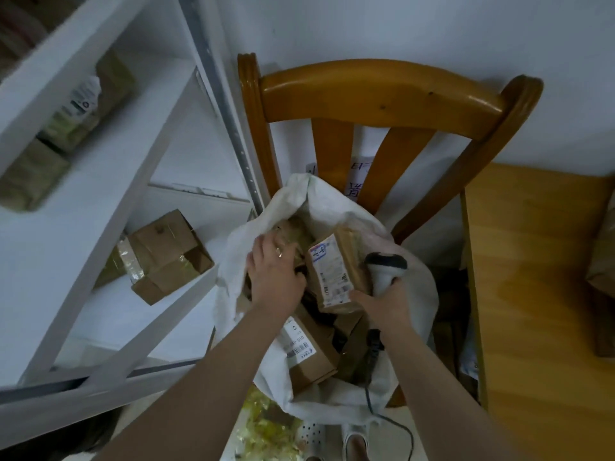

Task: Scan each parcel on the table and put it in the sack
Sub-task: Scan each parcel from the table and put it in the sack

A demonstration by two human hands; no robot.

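A white woven sack (332, 207) stands open on a wooden chair, with several brown cardboard parcels inside. My left hand (274, 277) reaches into its mouth, fingers spread over the parcels at the left side. A tall brown parcel with a white shipping label (332, 271) leans upright in the middle of the sack. My right hand (386, 301) grips the handle of a grey barcode scanner (387, 266) and also touches that parcel's lower right corner. Another labelled box (306, 351) lies lower in the sack, near my left forearm.
The wooden chair (382, 91) backs against a white wall. A white shelf unit (83, 194) on the left holds taped cardboard boxes (163, 257). A wooden table (539, 294) is at the right, a brown parcel (604, 261) at its edge. The scanner's cable (392, 417) hangs down.
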